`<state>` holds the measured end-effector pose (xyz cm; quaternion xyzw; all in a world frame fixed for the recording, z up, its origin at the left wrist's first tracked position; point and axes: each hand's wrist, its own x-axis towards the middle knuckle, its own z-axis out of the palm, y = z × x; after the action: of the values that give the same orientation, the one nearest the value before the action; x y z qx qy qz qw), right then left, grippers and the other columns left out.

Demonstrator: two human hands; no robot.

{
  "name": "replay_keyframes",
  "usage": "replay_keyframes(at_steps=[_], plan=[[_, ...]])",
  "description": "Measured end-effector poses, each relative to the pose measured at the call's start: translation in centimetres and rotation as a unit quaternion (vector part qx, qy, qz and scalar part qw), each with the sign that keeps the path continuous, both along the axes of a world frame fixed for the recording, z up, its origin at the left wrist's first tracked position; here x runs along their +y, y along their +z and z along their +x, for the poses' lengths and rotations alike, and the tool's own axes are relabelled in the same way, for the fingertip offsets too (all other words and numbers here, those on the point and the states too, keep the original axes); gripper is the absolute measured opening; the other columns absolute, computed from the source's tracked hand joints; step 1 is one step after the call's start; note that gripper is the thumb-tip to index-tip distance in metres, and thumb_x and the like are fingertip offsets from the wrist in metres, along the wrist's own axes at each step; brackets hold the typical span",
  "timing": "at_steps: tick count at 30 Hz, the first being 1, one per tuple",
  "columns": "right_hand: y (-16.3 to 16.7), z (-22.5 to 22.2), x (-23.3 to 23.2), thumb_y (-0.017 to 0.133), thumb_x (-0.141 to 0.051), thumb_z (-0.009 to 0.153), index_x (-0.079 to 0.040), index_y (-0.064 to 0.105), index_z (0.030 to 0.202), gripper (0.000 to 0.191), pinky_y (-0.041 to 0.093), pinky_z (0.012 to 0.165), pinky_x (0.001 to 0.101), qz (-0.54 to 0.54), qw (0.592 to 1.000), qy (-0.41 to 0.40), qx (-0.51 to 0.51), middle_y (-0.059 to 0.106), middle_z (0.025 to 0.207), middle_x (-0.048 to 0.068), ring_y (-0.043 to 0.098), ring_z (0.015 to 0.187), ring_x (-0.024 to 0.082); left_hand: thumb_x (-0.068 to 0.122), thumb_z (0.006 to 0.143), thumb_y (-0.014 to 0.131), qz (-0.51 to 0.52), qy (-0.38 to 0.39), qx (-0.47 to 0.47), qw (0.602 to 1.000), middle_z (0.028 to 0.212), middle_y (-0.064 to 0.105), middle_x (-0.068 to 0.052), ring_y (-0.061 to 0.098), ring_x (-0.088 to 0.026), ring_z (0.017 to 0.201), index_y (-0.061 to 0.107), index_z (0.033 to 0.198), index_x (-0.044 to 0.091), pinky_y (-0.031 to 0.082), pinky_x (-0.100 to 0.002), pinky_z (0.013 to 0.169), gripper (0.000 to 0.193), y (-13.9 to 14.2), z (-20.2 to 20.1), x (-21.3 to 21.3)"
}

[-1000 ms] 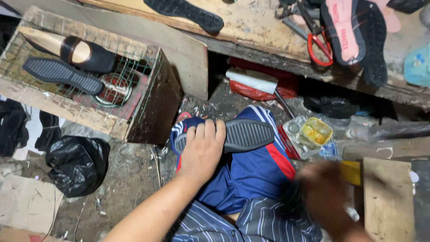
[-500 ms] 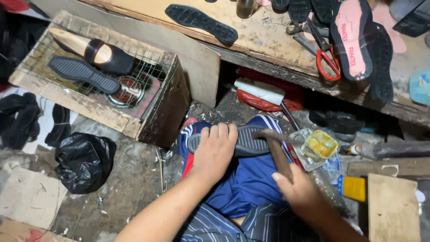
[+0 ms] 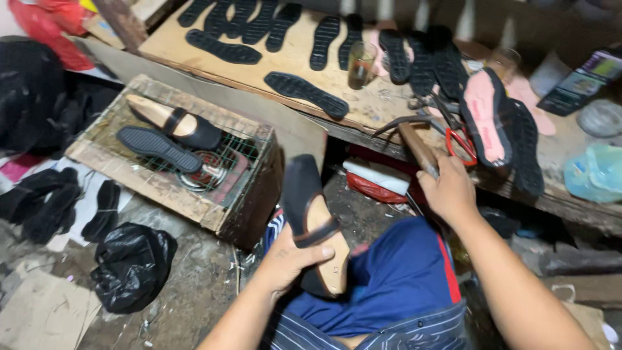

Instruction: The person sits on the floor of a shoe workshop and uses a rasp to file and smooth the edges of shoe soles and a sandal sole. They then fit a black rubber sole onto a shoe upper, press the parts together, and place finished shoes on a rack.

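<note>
Head view: your left hand (image 3: 288, 259) grips a black slip-on shoe on a pale wooden last (image 3: 315, 223), held sole-down above your blue-clad lap. Your right hand (image 3: 450, 191) is closed around a wooden-handled hammer (image 3: 414, 144), raised beside the worn wooden table (image 3: 272, 55) strewn with black rubber soles (image 3: 306, 94).

your left hand (image 3: 288, 259) covers the heel end of the shoe on its wooden last (image 3: 316, 220), so you cannot see its sole there. your right hand (image 3: 448, 189) hides the hammer handle's (image 3: 418, 148) lower end. the soles (image 3: 259, 19) at the tabletop's (image 3: 291, 61) far edge are cut off by the frame, and the things at the right corner are blurred.
</note>
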<state>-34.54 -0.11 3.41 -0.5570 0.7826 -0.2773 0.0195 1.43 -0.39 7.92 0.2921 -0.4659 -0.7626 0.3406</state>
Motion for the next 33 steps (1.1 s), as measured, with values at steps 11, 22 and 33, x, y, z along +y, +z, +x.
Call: replay_keyframes(at_steps=[11,22,33], plan=[[-3.2,-0.9,-5.8,0.076,-0.023,0.084,-0.003,0.062,0.136,0.057,0.049,0.092,0.0526,-0.034,0.998,-0.003,0.045,0.058,0.122,0.026,0.058,0.113,0.045,0.030,0.090,0.066,0.296,0.024,0.183,0.937,0.116,0.069,-0.015,0.069,-0.031,0.107,0.056,0.128,0.004,0.058,-0.052,0.095,0.047,-2.6,-1.6,-0.5],[1.5,10.7,7.8,0.081,-0.014,0.072,-0.017,0.031,0.154,0.096,0.039,0.114,0.0352,0.039,0.731,0.246,-0.636,0.050,0.153,0.000,0.050,0.136,0.016,0.058,0.098,0.043,0.262,0.165,0.231,0.922,0.131,0.065,-0.014,0.061,-0.029,0.121,0.056,0.136,0.007,0.045,-0.047,0.107,0.066,-0.6,-9.2,-2.4],[12.9,2.8,9.7,0.062,-0.003,0.070,0.013,0.049,0.132,0.066,0.054,0.091,0.0572,-0.315,0.674,0.098,-0.661,0.065,0.117,0.030,0.068,0.101,0.043,0.043,0.083,0.073,-0.250,-0.062,-0.210,0.943,0.148,0.054,-0.012,0.049,-0.031,0.140,0.047,0.148,0.008,0.039,-0.045,0.116,0.079,-2.6,-8.7,-4.0]])
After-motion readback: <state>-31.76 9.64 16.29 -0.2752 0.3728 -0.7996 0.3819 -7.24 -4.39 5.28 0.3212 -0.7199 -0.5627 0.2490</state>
